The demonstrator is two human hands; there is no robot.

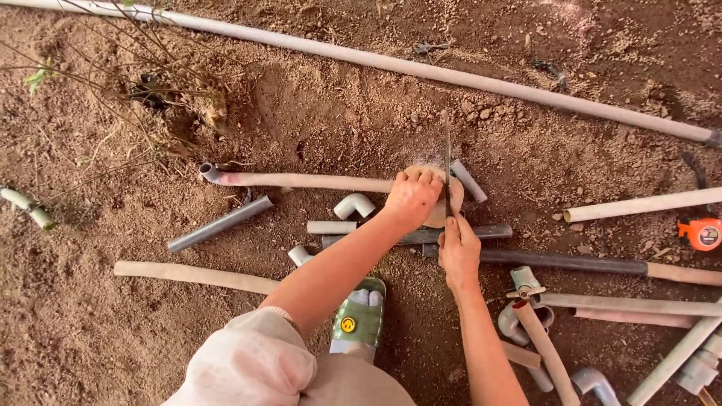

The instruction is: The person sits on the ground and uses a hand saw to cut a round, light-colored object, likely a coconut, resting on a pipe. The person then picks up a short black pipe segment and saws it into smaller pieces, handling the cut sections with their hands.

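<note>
Gripping one dusty pipe (301,180) with left hand (412,197) closed around it beside one green sandal (359,319); clamping right hand (459,252) on one hacksaw blade (446,162), cutting just beyond that sandal; two white elbows (353,204) lying near it.

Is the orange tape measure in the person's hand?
No, the orange tape measure lies on the brown dirt ground, far from both hands.

Pipe end (440,197) under the left hand's grip (412,197), saw blade (447,162) motion-blurred, long pipe (391,64) cut off at edges.
</note>
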